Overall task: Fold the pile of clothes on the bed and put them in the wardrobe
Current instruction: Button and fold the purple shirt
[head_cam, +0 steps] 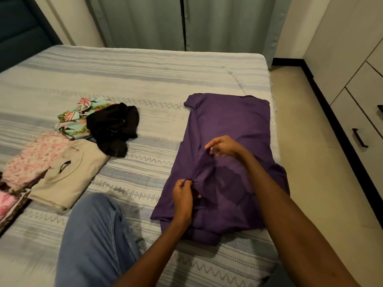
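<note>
The soft purple jersey shirt [230, 129] lies spread on the striped, woven pale-blue-and-white bedspread [128, 75], close to the bed edge that faces the cream wardrobe with dark bar handles [360, 100]. It looks partly folded, a darker flap lying across its middle. Both hands are on that flap: the left hand [183, 196] pinches a gathered ridge of cloth at the shirt's near left part, fingers curled tight round it, and the right hand [224, 147] nips the same ridge farther up toward the shirt's centre.

To my eye the step in hand is drawing this side panel over. It would go best if both pinches travel together and keep the edge taut between them, so the fold line runs straight up the shirt rather than slanting. Then lay it down and smooth it flat before the next fold; jersey this limp will bunch if dropped.

Left of the shirt, well apart from it, sit a crumpled black garment [113, 129], a tropical leaf-print piece [70, 119], a beige folded top [68, 179] and a pink floral piece [35, 156]. A knee in blue jeans [93, 235] rests on the bedspread just beside the shirt's near corner.
</note>
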A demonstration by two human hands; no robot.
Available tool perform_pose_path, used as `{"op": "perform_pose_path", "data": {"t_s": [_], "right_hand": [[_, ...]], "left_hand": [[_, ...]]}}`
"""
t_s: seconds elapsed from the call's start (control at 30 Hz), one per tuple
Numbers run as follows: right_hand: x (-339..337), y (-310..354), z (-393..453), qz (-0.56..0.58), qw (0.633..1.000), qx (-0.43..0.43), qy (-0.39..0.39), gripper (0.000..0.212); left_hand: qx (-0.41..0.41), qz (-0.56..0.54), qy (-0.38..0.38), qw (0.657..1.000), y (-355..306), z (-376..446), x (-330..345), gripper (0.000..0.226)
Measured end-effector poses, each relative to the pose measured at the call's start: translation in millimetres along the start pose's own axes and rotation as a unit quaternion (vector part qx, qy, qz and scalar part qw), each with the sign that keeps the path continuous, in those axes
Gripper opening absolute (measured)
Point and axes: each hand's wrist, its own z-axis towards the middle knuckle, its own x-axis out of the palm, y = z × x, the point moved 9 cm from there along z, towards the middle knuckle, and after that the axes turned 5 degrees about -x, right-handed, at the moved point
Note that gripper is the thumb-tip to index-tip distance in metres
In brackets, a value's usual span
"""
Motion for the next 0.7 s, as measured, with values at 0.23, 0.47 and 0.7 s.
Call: {"op": "perform_pose_path", "data": {"t_s": [0.23,0.47,0.7], "right_hand": [[58,35,43,-0.198,0.975,-0.101,0.000,0.016],[89,31,37,-0.333,0.925,-0.132,-0.129,0.030],[61,-8,-15,-0.189,0.917,-0.135,-0.324,0.025]], "left_hand": [[-0.122,-0.049,-0.047,0.990,24,6,-56,0.010],[-0.187,-0.014,-0.020,0.982,38,1,-73,0.021],[0.034,0.258,-0.075,0.963,-2,2,-86,0.043]]}}
